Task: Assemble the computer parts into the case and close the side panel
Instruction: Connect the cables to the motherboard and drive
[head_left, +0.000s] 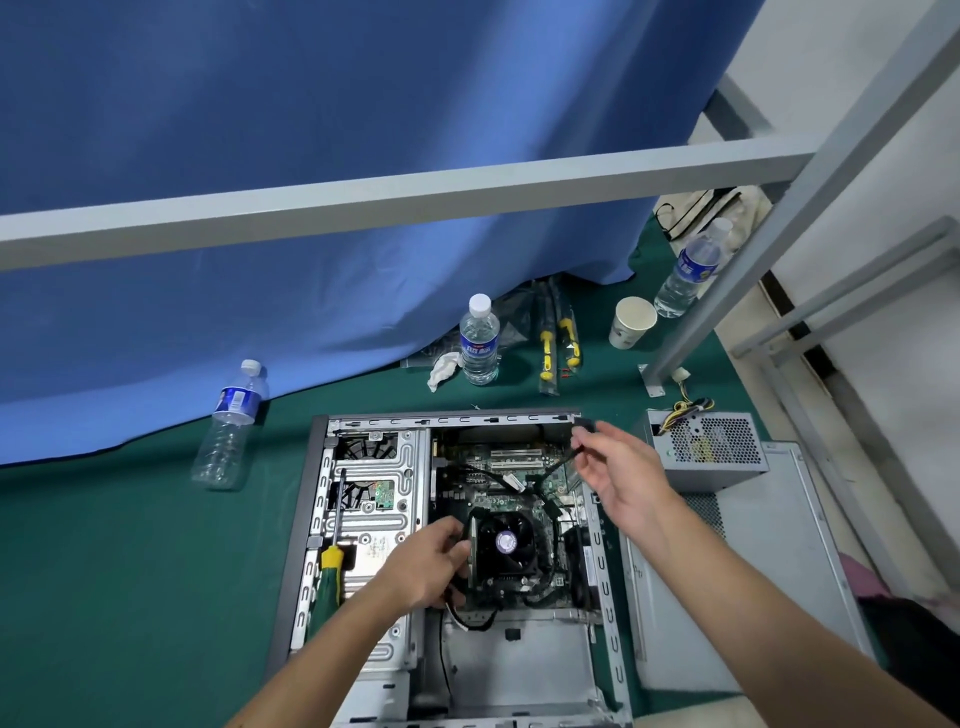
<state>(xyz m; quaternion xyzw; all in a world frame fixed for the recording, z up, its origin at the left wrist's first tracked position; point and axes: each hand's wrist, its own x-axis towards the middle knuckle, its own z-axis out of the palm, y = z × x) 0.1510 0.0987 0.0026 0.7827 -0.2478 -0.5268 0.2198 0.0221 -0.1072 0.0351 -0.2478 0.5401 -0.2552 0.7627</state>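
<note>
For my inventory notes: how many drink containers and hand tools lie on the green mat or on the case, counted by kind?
Water bottles: 3
Paper cups: 1
Screwdrivers: 3, one on the case, two packaged on the mat
Total: 7

The case (605, 587) is bare matt metal, the table (130, 571) covered in green felt-like cloth; the bottles (479, 340) are clear glossy plastic, the cup (631, 322) paper.
</note>
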